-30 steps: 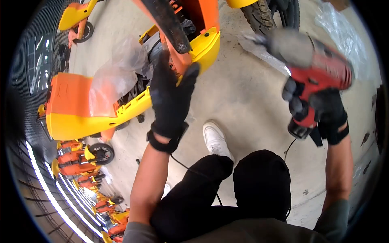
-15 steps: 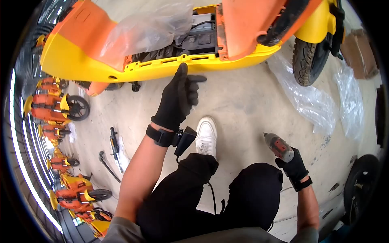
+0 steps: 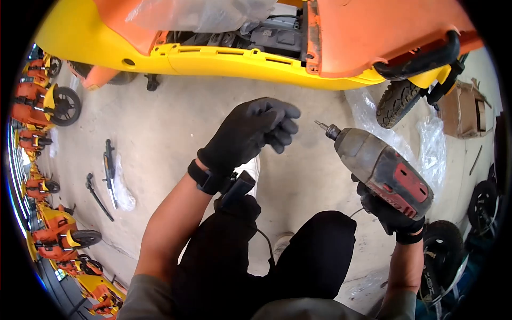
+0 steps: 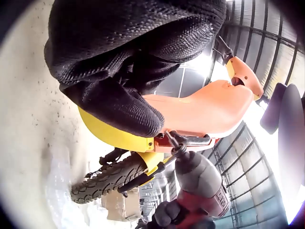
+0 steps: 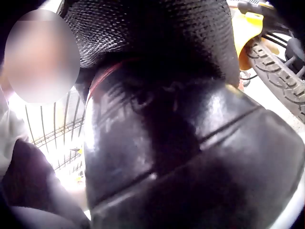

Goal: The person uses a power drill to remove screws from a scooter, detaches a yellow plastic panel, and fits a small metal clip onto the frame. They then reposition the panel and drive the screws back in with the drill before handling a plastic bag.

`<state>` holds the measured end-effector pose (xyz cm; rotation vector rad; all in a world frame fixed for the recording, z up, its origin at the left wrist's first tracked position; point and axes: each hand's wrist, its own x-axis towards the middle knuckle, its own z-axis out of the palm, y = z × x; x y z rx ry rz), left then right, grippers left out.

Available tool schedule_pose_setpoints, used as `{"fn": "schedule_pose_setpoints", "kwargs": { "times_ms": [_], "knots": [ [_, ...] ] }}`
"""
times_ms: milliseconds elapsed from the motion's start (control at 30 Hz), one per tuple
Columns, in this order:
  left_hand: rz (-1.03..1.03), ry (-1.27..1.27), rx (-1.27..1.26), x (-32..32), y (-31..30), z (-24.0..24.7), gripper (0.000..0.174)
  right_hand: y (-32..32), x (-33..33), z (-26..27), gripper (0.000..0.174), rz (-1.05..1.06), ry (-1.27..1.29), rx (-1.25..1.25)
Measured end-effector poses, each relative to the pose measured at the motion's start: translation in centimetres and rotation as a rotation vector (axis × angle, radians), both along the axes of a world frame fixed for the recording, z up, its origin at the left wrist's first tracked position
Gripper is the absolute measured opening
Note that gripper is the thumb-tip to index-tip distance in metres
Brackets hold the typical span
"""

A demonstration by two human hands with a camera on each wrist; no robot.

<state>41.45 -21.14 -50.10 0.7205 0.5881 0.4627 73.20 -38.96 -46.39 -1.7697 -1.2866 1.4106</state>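
Observation:
My gloved left hand [image 3: 248, 130] is off the floor with its fingers loosely curled; nothing shows between them. In the left wrist view, that hand [image 4: 124, 52] fills the upper part. My gloved right hand [image 3: 389, 210] grips a red and grey power driver [image 3: 381, 170], its bit pointing up and left, a short gap from the left fingers. The driver [image 4: 200, 181] also shows in the left wrist view. A black glossy block [image 5: 190, 143], seemingly the driver's base, hides much of the right wrist view. Above both hands lies an orange scooter with a yellow side panel [image 3: 224, 61], touched by neither.
Clear plastic film [image 3: 202, 13] lies over the scooter's exposed inner parts. More film [image 3: 429, 149] and a cardboard box [image 3: 464, 112] are at the right, near loose wheels [image 3: 442, 242]. Black rod-like parts [image 3: 109, 170] lie at the left, beside a row of scooters [image 3: 40, 104].
My left hand has come away from the scooter's yellow edge, and its extended finger and thumb have curled in. The driver, low at the right before, is raised toward the left hand.

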Motion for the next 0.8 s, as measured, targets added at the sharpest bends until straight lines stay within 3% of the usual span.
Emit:
{"fn": "schedule_pose_setpoints", "kwargs": {
  "times_ms": [67, 100, 133, 233, 300, 333, 433, 500, 533, 600, 700, 800],
  "knots": [
    [0.073, -0.109, -0.028, 0.8, -0.3, -0.9, 0.036, 2.3, -1.2, 3.0, 0.048, 0.246, -0.189, -0.283],
    [0.133, -0.207, -0.040, 1.2, -0.4, -1.2, 0.039, 2.9, -1.5, 3.3, 0.049, 0.374, -0.380, -0.272],
    [0.143, -0.218, -0.051, 1.2, -0.5, -1.5, 0.039, 2.9, -1.6, 3.3, 0.049, 0.384, -0.391, -0.284],
    [0.184, -0.207, -0.019, 0.5, -0.9, -1.7, 0.042, 2.5, -1.8, 2.4, 0.052, 0.528, -0.505, -0.112],
    [0.153, -0.165, 0.007, -0.1, -0.8, -1.7, 0.039, 2.6, -1.9, 1.8, 0.053, 0.229, -0.179, -0.172],
    [0.157, -0.170, 0.004, -0.3, -0.8, -1.6, 0.039, 2.6, -2.0, 1.5, 0.053, 0.232, -0.183, -0.175],
    [0.151, -0.087, 0.016, -0.8, -0.7, -1.1, 0.035, 2.8, -2.1, 1.4, 0.057, 0.395, -0.364, -0.107],
    [0.134, 0.005, 0.015, -0.9, -0.8, -0.7, 0.032, 3.2, -2.5, 1.6, 0.056, 0.642, -0.689, 0.203],
    [0.134, 0.002, 0.014, -1.1, -0.8, -0.6, 0.032, 3.7, -2.6, 1.9, 0.056, 0.644, -0.692, 0.202],
    [0.145, -0.041, -0.027, -1.3, -1.0, -0.5, 0.033, 5.0, -3.0, 3.0, 0.053, 0.271, -0.120, -0.355],
    [0.155, -0.156, -0.008, -1.4, -0.9, -1.8, 0.032, 6.1, -3.9, 4.2, 0.048, 0.324, -0.187, -0.413],
    [0.145, -0.062, -0.026, -1.7, -0.9, -0.5, 0.029, 6.2, -4.0, 4.2, 0.046, 0.320, -0.135, -0.401]
  ]
}}
